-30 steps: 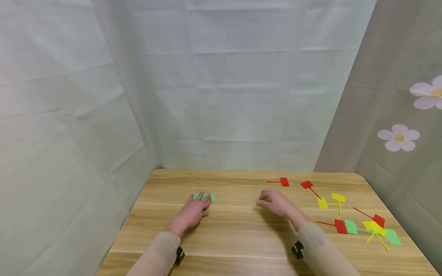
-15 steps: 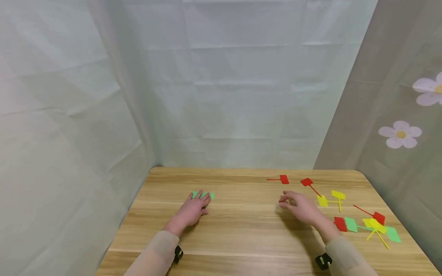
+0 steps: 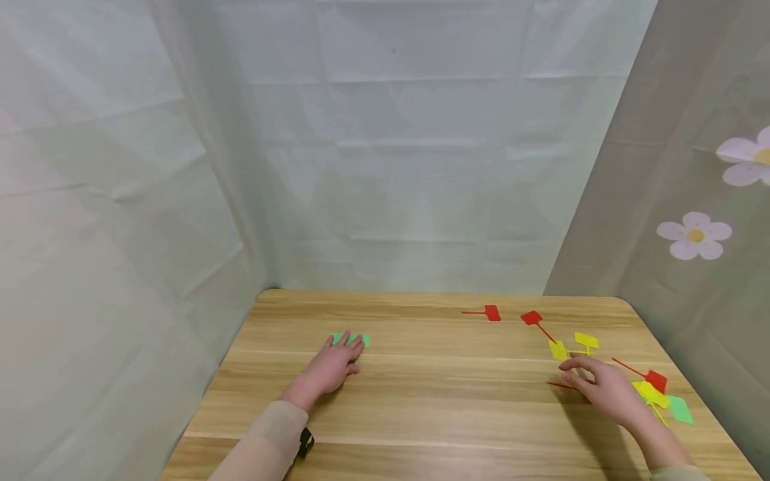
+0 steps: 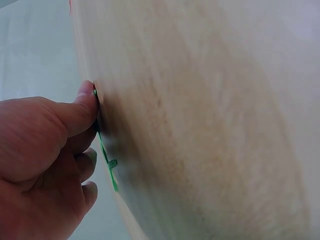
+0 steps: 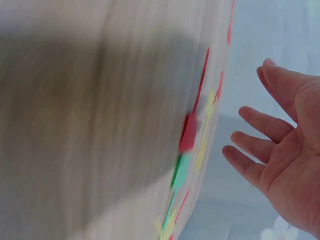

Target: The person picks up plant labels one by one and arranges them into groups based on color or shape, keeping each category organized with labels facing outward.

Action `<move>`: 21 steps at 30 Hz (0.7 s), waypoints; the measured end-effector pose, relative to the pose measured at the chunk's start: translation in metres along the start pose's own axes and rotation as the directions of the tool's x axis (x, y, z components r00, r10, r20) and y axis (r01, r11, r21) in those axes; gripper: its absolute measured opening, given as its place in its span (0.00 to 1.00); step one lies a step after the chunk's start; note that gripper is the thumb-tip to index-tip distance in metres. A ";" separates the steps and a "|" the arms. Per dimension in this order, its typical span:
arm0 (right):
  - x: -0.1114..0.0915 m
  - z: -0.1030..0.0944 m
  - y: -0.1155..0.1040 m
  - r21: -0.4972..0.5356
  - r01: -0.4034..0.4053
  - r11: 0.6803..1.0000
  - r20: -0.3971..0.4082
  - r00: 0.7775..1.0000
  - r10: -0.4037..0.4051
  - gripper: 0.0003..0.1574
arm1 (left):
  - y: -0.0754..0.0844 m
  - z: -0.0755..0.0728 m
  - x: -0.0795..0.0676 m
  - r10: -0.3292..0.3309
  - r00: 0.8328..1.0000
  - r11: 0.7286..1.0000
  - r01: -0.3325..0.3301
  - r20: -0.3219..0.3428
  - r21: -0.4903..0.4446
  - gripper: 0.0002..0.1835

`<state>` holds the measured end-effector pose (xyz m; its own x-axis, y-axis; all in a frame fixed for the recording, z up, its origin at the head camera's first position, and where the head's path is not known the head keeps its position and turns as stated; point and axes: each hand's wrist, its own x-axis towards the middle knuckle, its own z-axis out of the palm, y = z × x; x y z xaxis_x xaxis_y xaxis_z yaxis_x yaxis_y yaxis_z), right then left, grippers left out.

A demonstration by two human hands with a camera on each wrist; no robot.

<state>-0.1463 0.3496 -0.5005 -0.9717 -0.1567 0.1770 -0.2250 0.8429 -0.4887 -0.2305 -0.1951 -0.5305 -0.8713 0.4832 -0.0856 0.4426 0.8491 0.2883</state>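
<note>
My left hand lies on a green tag at the table's left, its fingers spread straight over the tag. In the left wrist view, the thumb and fingertips are at the green tag's thin edge. On the right side, my right hand hovers above the table with fingers apart and nothing between them. Below it lies a red tag with a thin stem, beside another green tag; the hand covers most of both in the head view. A yellow tag sits just beyond its fingertips.
Two red tags, one and another, lie toward the back edge. A second yellow tag crosses a stem. Red, yellow and green tags overlap at the right. Cloth walls enclose the wooden table.
My right hand has moved rightward from mid-table to above the red and green tags, its fingers parting wider. My left hand stays on its green tag.
</note>
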 end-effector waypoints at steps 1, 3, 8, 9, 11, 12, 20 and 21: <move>-0.003 -0.003 0.003 -0.014 -0.011 1.000 -0.004 1.000 0.011 0.07 | 0.000 0.000 0.000 -0.001 1.000 1.000 0.001 0.003 0.000 0.31; -0.008 -0.007 0.009 -0.025 -0.025 0.999 -0.014 1.000 0.024 0.07 | 0.000 -0.001 -0.001 -0.001 1.000 1.000 0.001 0.008 0.000 0.31; -0.014 -0.016 0.028 -0.066 -0.086 0.994 0.026 0.996 0.088 0.15 | 0.000 -0.001 -0.002 0.001 1.000 1.000 -0.001 0.009 -0.002 0.31; -0.015 -0.018 0.032 -0.082 -0.097 0.992 0.039 0.994 0.101 0.17 | 0.001 -0.001 -0.002 0.001 1.000 1.000 -0.001 0.010 -0.004 0.31; -0.017 -0.022 0.039 -0.118 -0.114 0.986 0.059 0.991 0.122 0.22 | 0.001 -0.002 -0.002 0.001 1.000 1.000 -0.001 0.013 -0.004 0.31; -0.017 -0.024 0.043 -0.133 -0.120 0.984 0.065 0.989 0.130 0.24 | 0.001 -0.002 -0.002 0.002 1.000 1.000 -0.002 0.015 -0.003 0.31; -0.026 -0.035 0.056 -0.241 -0.139 0.961 0.097 0.981 0.167 0.34 | 0.004 -0.005 -0.001 0.003 1.000 1.000 -0.002 0.026 -0.015 0.32; -0.027 -0.036 0.057 -0.252 -0.143 0.957 0.105 0.979 0.174 0.35 | 0.004 -0.005 -0.001 0.002 1.000 1.000 -0.001 0.030 -0.014 0.32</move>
<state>-0.1302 0.4207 -0.5028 -0.9982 -0.0607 -0.0016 -0.0578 0.9588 -0.2781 -0.2286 -0.1931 -0.5239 -0.8638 0.4908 -0.1138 0.4407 0.8456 0.3013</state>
